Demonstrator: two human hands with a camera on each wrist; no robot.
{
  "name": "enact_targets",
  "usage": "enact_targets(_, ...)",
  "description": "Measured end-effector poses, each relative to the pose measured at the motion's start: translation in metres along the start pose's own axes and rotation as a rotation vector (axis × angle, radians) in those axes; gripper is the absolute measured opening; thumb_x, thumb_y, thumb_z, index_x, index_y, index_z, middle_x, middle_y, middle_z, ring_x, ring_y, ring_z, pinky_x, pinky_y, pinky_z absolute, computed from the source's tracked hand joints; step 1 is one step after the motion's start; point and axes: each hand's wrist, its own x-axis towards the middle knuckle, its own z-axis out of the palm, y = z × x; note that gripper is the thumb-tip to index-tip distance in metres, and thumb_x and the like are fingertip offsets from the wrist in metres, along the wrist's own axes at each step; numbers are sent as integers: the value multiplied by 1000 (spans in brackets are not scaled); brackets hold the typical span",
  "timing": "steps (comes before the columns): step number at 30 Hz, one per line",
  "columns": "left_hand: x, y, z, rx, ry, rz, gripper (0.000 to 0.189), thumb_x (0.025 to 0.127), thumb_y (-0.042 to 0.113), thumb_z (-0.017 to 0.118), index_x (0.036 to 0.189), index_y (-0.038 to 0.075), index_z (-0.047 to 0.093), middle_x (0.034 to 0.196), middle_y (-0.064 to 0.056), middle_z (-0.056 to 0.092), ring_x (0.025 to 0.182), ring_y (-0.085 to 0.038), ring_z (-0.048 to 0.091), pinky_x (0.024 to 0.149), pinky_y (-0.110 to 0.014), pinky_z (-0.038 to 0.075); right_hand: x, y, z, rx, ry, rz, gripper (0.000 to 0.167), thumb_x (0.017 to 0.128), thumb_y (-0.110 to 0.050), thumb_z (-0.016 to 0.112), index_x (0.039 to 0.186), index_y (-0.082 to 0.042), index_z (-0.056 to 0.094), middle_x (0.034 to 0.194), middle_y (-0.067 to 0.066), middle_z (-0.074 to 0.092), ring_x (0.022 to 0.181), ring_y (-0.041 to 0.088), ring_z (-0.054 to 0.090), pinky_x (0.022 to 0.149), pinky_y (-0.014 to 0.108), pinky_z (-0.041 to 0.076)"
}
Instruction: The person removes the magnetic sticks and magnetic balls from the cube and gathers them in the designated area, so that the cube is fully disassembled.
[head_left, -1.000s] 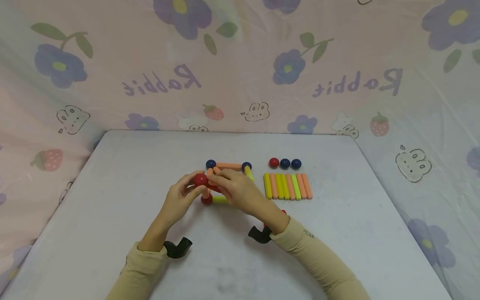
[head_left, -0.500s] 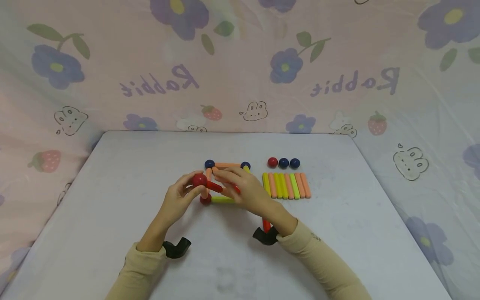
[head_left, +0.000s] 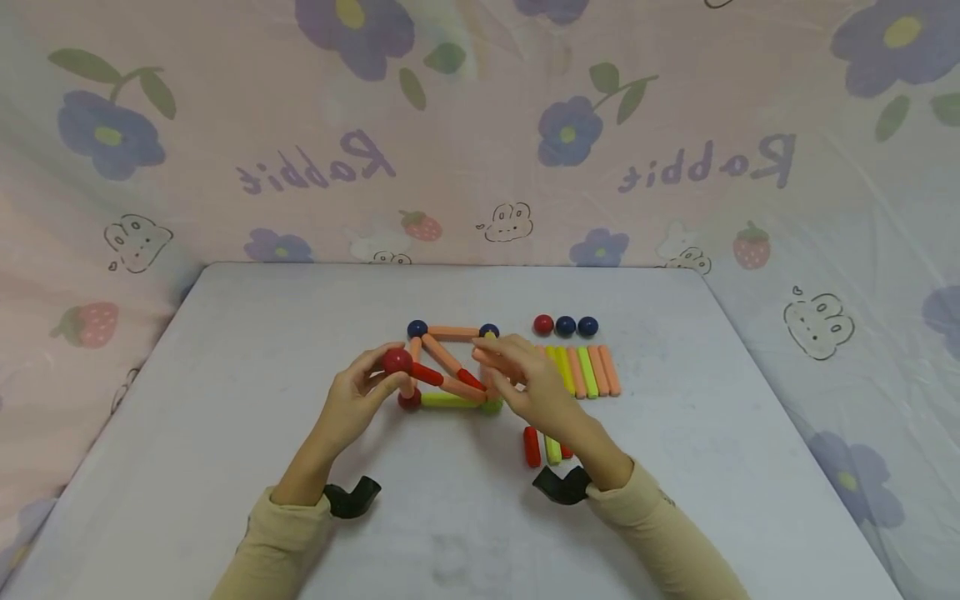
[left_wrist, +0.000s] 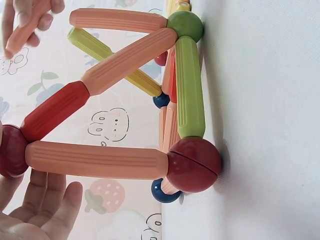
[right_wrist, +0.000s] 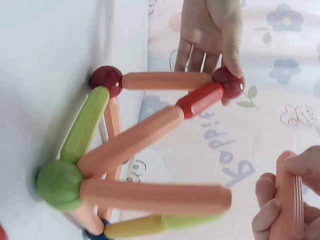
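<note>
My left hand [head_left: 360,404] pinches a red ball [head_left: 397,361] on top of an upright orange rod [left_wrist: 95,160]. From that ball a short red rod [right_wrist: 200,100] and an orange rod [right_wrist: 132,142] slope down, end to end, to a green ball [right_wrist: 60,185]. A second orange rod [right_wrist: 155,195] stands up from the green ball, its top end bare. These belong to a rod-and-ball frame, with blue balls [head_left: 417,330] at its back corners. Right of the frame, my right hand [head_left: 540,387] grips a loose orange rod [right_wrist: 287,200], apart from the frame.
One red and two blue balls [head_left: 566,326] lie in a row at the back right. Before them is a row of orange, yellow and green rods [head_left: 592,371], partly behind the right hand. Short red rods [head_left: 532,447] and a yellow-green rod [head_left: 553,450] lie nearer the front.
My right hand has moved right, away from the red ball, uncovering the sloping red and orange rods and the green ball. The left hand stays on the red ball.
</note>
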Motion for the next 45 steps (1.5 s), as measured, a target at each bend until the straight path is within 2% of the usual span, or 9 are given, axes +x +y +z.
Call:
enact_targets(4, 0, 1, -1, 3, -1, 2, 47, 92, 6, 63, 136, -2, 50, 128, -23, 57, 106, 13, 51, 92, -2, 44, -7, 9, -7, -2, 48, 29, 38, 86, 5, 63, 124, -3, 61, 108, 13, 68, 95, 22, 63, 80, 27, 59)
enact_targets(13, -1, 3, -1, -13, -8, 1, 48, 92, 5, 62, 136, -4, 48, 130, -25, 55, 107, 14, 51, 93, -1, 44, -22, 25, -26, 47, 104, 274, 42, 86, 5, 62, 127, -5, 60, 107, 16, 58, 94, 26, 54, 69, 11, 50)
enact_targets(16, -1, 3, -1, -8, -8, 0, 48, 92, 5, 62, 136, -4, 48, 129, -25, 55, 107, 14, 51, 92, -1, 44, -25, 33, -33, 19, 118, 311, 40, 87, 4, 63, 126, -4, 60, 102, 17, 57, 92, 25, 53, 67, 10, 49)
enact_targets(22, -2, 3, -1, -7, -5, -7, 48, 92, 6, 62, 137, -3, 48, 131, -24, 55, 107, 14, 51, 92, -1, 44, -29, 52, -47, -51, 151, 323, 30, 89, -4, 65, 119, 0, 64, 93, 16, 60, 84, 19, 55, 68, 9, 48)
enact_targets(28, -2, 3, -1, -4, -6, -22, 47, 92, 7, 62, 137, -1, 49, 131, -23, 55, 107, 14, 51, 92, -1, 43, -33, 72, -61, -88, 122, 425, 34, 89, -5, 64, 123, 1, 62, 97, 20, 64, 84, 16, 55, 71, 10, 47)
enact_targets(32, -1, 3, -1, -1, -6, -21, 47, 92, 5, 62, 137, -2, 49, 131, -23, 55, 106, 15, 51, 92, -1, 44, -37, 88, -70, -108, 75, 516, 37, 91, -8, 62, 127, 0, 59, 100, 22, 65, 85, 20, 54, 67, 12, 46)
enact_targets(38, -1, 2, 0, 6, -5, -16, 47, 92, 5, 62, 136, -2, 49, 131, -23, 56, 106, 14, 51, 92, -1, 44, -43, 108, -83, -34, -2, 655, 43, 92, -11, 58, 134, -1, 53, 110, 26, 61, 90, 25, 55, 58, 16, 47)
enact_targets(45, 0, 1, 0, 8, -9, -4, 47, 92, 7, 62, 136, -1, 49, 129, -22, 56, 106, 13, 51, 92, -1, 44, -49, 134, -91, -11, -20, 763, 47, 93, -14, 59, 137, -1, 50, 115, 26, 58, 90, 17, 55, 67, 14, 47)
